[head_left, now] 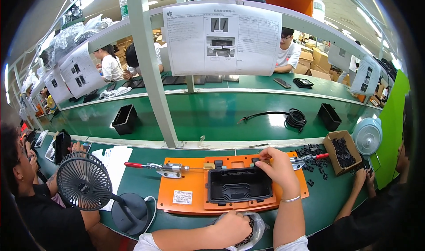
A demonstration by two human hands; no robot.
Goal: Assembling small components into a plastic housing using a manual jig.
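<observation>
An open black plastic box (pixel 239 190) lies in an orange fixture (pixel 170 184) on the bench before me. My right hand (pixel 276 167) is at the box's far right corner, thumb and forefinger pinched on a small black part (pixel 255 161) there. A similar black piece (pixel 218 164) sits at the far left corner. Below the fixture, my left hand (pixel 232 228) is curled in the mouth of a clear plastic bag (pixel 259 233) of small dark pieces. Its fingertips are hidden, so what they hold cannot be made out.
Red-handled toggle clamps (pixel 170 167) flank the fixture. A black fan (pixel 84 182) stands left; loose black parts (pixel 310 162) and a cardboard box (pixel 343 153) lie right. Black bins (pixel 125 119) and a coiled cable (pixel 295 119) are beyond the rail. People work on both sides.
</observation>
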